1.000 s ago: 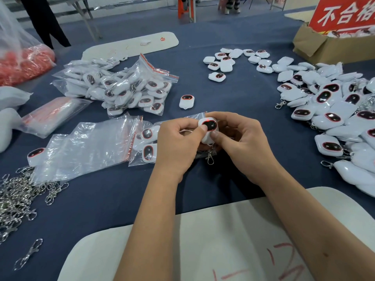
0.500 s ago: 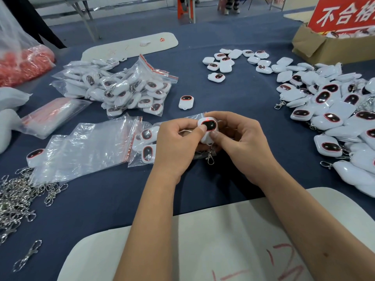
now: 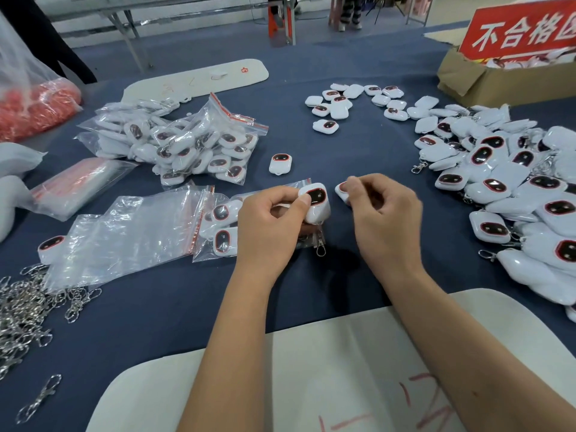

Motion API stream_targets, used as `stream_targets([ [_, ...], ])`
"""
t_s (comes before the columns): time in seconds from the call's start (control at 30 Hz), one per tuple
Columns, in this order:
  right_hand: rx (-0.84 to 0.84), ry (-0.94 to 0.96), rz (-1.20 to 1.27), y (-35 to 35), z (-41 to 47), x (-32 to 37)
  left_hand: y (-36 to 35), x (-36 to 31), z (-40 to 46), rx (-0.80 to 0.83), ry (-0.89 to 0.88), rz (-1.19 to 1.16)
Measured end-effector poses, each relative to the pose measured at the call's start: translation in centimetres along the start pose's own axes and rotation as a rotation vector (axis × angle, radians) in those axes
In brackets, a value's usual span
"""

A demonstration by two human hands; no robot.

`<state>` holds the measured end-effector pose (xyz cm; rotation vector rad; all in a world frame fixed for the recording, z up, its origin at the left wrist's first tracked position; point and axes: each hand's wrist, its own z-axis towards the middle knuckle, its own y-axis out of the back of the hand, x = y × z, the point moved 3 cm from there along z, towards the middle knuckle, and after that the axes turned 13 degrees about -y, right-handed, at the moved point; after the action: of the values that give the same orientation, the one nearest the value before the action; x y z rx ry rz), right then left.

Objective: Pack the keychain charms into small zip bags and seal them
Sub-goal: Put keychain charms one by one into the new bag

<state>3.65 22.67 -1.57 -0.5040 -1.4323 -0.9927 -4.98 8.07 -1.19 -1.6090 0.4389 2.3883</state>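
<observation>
My left hand (image 3: pixel 268 226) grips a white charm (image 3: pixel 316 202) with a dark, red-rimmed window; its metal clasp (image 3: pixel 320 244) hangs below. Beside it, my right hand (image 3: pixel 383 213) pinches a second white charm (image 3: pixel 342 191), mostly hidden by the fingers. Under my left hand lies a small zip bag (image 3: pixel 218 226) holding a few charms. An empty zip bag (image 3: pixel 131 232) lies flat to its left. A filled bag (image 3: pixel 199 145) of charms sits behind. A single loose charm (image 3: pixel 280 163) rests just beyond my hands.
A large heap of loose charms (image 3: pixel 514 194) fills the right side, with a smaller scatter (image 3: pixel 352 102) further back. Metal clasps (image 3: pixel 28 307) pile at the left edge. A cardboard box (image 3: pixel 498 79) stands back right. A white board (image 3: pixel 327 385) lies near me.
My hands were together on one charm. Now my right hand has pulled away to the right, with a second charm between its fingers.
</observation>
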Motion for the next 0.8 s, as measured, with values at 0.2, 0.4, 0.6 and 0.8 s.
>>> stream_targets([
  [0.2, 0.026, 0.036, -0.760, -0.2, 0.7, -0.4, 0.4, 0.0, 0.1, -0.135, 0.036, -0.025],
  [0.4, 0.079, 0.121, -0.589, -0.2, 0.5, -0.2, 0.3, -0.1, 0.0, -0.158, 0.034, -0.016],
  [0.6, 0.123, 0.060, -0.216, 0.1, 0.6, 0.0, 0.4, -0.1, 0.0, -0.151, 0.057, -0.016],
  [0.8, 0.211, -0.062, 0.041, 0.2, 1.6, -1.1, 0.4, -0.2, 0.0, -0.144, 0.076, -0.026],
])
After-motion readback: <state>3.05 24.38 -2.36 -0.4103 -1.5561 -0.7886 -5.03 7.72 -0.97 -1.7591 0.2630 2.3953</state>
